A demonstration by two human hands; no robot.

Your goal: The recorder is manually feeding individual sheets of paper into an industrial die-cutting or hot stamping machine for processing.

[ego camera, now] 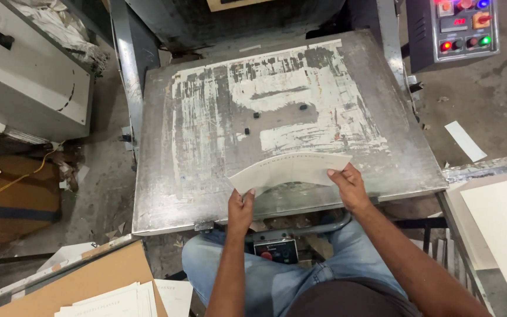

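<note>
A curved, fan-shaped piece of pale card (pixel 289 170) is held just over the near part of a worn metal machine plate (pixel 165 199). My left hand (pixel 240 206) grips its lower left end. My right hand (pixel 348 186) pinches its right end. The plate carries patches of white residue and a few small black blocks (pixel 256 115) near its middle.
A control box with coloured buttons (pixel 462 26) stands at the top right. Stacks of pale sheets (pixel 503 226) lie on a table at the right. Cardboard and printed sheets (pixel 110 290) sit at the lower left. A small button panel (pixel 276 251) hangs under the plate between my knees.
</note>
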